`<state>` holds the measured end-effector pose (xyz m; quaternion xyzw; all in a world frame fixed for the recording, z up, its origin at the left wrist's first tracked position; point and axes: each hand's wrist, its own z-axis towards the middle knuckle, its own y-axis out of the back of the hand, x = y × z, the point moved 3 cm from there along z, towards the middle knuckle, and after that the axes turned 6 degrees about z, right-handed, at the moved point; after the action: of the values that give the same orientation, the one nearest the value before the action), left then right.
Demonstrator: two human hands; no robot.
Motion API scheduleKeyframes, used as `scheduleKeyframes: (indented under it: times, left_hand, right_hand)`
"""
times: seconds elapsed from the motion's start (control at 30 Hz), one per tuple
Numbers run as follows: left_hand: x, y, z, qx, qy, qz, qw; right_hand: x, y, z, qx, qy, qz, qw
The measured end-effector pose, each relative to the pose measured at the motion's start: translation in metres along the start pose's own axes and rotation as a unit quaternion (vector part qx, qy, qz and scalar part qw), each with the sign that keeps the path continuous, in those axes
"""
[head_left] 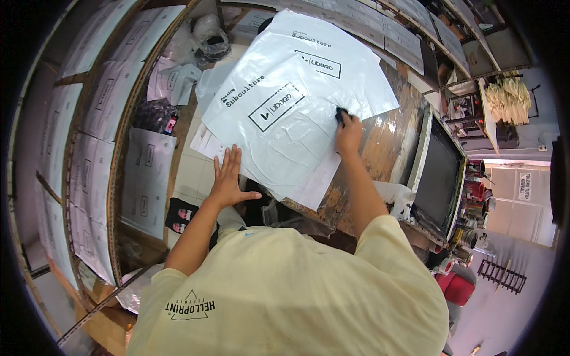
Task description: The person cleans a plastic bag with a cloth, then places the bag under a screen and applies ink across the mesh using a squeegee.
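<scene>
White plastic bags or sheets (279,142) with black print lie overlapping on a worn wooden table (380,148). Their glossy surface has wrinkles and creases. My left hand (227,181) rests at the near left edge of the top sheet, its fingers spread and nothing in it. On the right part of the plastic, my right hand (349,135) is closed round a small black thing (341,114), perhaps a wad of cloth, which touches the sheet. Most of that black thing is hidden by the fingers. Under the plastic, a plain white sheet (317,185) sticks out toward me.
A dark framed printing screen (440,172) stands right of the table, beside several paint cans (475,190). Racks (95,160) full of printed white sheets line the left side; more shelves (409,41) run along the back. A red seat (457,289) is at the lower right.
</scene>
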<state>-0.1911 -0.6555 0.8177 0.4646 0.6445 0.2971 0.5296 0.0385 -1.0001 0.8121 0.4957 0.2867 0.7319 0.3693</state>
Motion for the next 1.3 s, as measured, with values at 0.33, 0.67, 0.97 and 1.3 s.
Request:
scheduleKeyframes:
  times: [0.33, 0.67, 0.97, 1.3]
  left_hand:
    - [0.003, -0.007, -0.005, 0.001, 0.006, 0.008, 1.0]
    - [0.0, -0.001, 0.002, 0.009, -0.004, 0.015, 1.0]
    - [0.001, -0.003, -0.003, 0.009, 0.007, -0.013, 1.0]
    - [0.0, -0.004, 0.001, -0.006, 0.002, -0.012, 1.0]
  right_hand:
    - [0.114, -0.015, -0.174, 0.216, 0.225, 0.192, 0.93]
    - [0.057, -0.044, -0.038, 0.031, 0.178, 0.058, 0.982]
    - [0.089, -0.054, -0.094, 0.146, 0.238, 0.153, 0.948]
    - [0.119, -0.058, -0.121, 0.192, 0.3, 0.168, 0.919]
